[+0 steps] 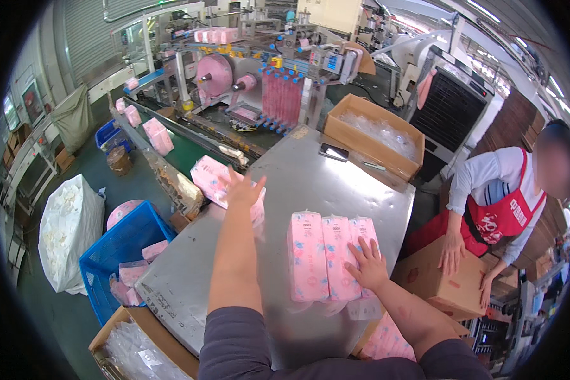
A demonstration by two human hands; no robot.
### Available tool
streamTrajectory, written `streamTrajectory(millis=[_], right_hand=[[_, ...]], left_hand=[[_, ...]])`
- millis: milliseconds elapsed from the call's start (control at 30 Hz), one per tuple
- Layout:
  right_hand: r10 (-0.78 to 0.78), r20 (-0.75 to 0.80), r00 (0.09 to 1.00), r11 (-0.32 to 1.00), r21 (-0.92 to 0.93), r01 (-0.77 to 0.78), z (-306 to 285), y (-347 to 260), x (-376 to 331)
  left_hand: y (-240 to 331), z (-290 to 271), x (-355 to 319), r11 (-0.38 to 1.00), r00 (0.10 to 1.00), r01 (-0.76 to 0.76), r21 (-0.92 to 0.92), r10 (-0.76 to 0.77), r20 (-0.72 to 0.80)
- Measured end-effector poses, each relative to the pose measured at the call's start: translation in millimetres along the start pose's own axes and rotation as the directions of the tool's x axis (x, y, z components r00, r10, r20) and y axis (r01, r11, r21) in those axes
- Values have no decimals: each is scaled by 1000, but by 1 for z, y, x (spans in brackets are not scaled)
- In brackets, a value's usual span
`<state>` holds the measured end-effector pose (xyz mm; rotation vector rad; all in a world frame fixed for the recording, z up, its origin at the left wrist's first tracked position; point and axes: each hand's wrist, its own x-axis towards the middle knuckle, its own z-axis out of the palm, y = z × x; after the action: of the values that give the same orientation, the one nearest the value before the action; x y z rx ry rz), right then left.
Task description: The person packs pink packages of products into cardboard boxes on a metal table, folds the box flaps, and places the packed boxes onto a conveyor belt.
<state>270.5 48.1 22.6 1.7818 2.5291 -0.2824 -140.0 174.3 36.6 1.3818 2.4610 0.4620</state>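
My left hand (242, 191) reaches to the far left edge of the metal table with its fingers spread over a pink wrapped tissue pack (210, 175). That pack lies tilted where the conveyor meets the table. My right hand (368, 267) rests with its fingers apart against the rightmost of three pink tissue packs (308, 256). The three stand side by side in a row on the table, with clear plastic showing under their near ends. Part of the rightmost pack is hidden by my right hand.
More packs (158, 136) lie along the green conveyor (185, 166). On the metal table (278, 171) is a phone (334, 152); a carton of clear bags (335, 130) stands at its far edge. A blue crate (95, 266) is left. At right, a co-worker handles a carton (434, 278).
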Motion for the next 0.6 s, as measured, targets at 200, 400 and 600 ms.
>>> streamTrajectory(millis=[200, 400, 600], right_hand=[[10, -27, 1000, 1000, -29, -11, -1, 7, 1], [-5, -66, 998, 1000, 19, 6, 17, 19, -30], [12, -70, 998, 1000, 3, -12, 11, 15, -64]], left_hand=[[-53, 81, -93, 749, 764, -640, 169, 643, 46], [-37, 60, -257, 515, 495, -856, 34, 801, 338], [-18, 36, -247, 707, 692, -706, 53, 671, 264]])
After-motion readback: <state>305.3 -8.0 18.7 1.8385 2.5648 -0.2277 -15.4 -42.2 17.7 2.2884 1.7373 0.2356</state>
